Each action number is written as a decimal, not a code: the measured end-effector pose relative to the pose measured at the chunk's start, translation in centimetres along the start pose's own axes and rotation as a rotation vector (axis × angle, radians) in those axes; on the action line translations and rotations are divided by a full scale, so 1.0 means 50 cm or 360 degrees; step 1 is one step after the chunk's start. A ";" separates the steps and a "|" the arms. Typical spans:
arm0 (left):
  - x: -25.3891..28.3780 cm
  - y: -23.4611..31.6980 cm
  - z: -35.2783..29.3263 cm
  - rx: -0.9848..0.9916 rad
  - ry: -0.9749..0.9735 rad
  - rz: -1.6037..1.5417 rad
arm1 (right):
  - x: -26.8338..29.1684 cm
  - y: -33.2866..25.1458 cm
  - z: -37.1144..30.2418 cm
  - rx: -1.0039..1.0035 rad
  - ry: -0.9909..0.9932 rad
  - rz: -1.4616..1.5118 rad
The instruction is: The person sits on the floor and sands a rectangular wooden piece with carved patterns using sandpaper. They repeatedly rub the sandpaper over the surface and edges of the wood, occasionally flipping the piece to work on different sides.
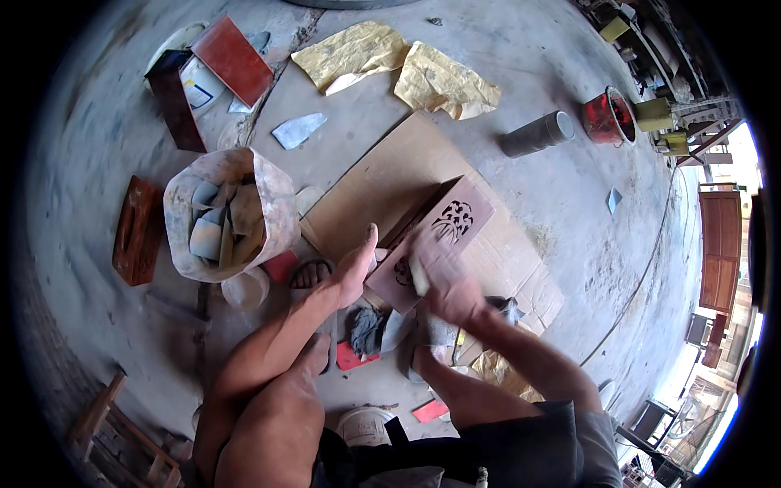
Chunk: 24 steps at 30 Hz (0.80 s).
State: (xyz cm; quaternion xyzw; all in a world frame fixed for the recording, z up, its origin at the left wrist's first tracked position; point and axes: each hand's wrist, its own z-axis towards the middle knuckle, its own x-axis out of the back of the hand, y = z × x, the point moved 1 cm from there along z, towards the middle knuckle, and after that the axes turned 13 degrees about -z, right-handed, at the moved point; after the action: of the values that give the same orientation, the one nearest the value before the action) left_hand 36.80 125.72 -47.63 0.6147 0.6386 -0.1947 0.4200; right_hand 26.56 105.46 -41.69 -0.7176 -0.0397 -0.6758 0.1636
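Found left hand [355, 272] clamped on the near edge of a carved wooden box [431, 240], thumb raised; right hand [452, 294], blurred, closed around a pale sanding pad [418, 276] pressed to the box's face. Noted box resting tilted on cardboard sheet [382, 183] over concrete floor [561, 203]. Recorded sack of scraps [224, 215] left, grey cylinder [537, 134] and red bucket [608, 118] beyond.

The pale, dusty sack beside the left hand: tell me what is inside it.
The pale, dusty sack stands open, rim rolled down. Inside lie crumpled grey-blue and tan sheets, like worn sandpaper, piled loosely. Whatever lies beneath that top layer, and the sack's bottom, is covered.
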 end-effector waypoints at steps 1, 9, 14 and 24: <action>0.020 -0.007 0.004 -0.0054 0.0062 0.0036 | -0.019 -0.034 -0.013 0.0207 -0.0039 0.0041; -0.014 0.014 -0.011 -0.0022 0.0105 0.0175 | 0.054 0.141 0.076 -0.0349 0.0339 -0.0135; 0.022 -0.013 0.014 -0.0137 0.0343 0.0140 | 0.002 -0.062 -0.034 0.0249 0.0002 0.0104; -0.054 0.040 -0.001 -0.0186 -0.0031 0.0504 | -0.004 -0.061 -0.075 0.0437 -0.0075 -0.0094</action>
State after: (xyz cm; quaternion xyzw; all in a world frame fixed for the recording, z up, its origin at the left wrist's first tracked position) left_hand 38.38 124.43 -44.96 0.6802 0.5399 -0.0945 0.4866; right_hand 22.11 107.29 -41.21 -0.7028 -0.1569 -0.6513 0.2393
